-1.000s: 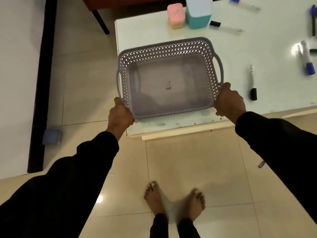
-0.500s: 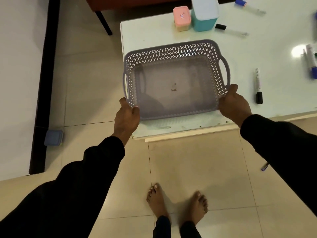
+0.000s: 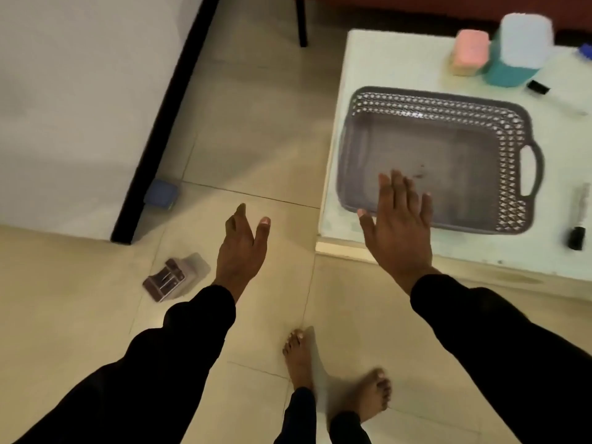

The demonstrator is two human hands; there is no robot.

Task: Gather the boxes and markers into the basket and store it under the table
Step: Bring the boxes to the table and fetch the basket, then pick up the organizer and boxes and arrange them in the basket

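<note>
The grey perforated basket [image 3: 512, 161] rests empty on the white table [image 3: 384, 62], near its front left corner. My right hand [image 3: 400, 225] hovers open over the basket's near edge, fingers spread. Left of the table, my left hand [image 3: 242, 248] hangs open above the floor and holds nothing. A pink box [image 3: 469, 56] and a taller teal box with a white lid [image 3: 517, 49] stand behind the basket. A black-capped marker [image 3: 578, 216] lies to the right of the basket. Another black marker cap [image 3: 538, 87] shows near the teal box.
A small brownish box with a clear lid [image 3: 174, 278] lies on the tiled floor to the left of my left hand. A blue square object [image 3: 160, 194] sits by the black-edged white wall or cabinet [image 3: 80, 107]. My bare feet [image 3: 301, 357] stand below.
Both hands have let go of the basket, which now sits on the table. The view has swung left, so the table lies at the right and more floor shows.
</note>
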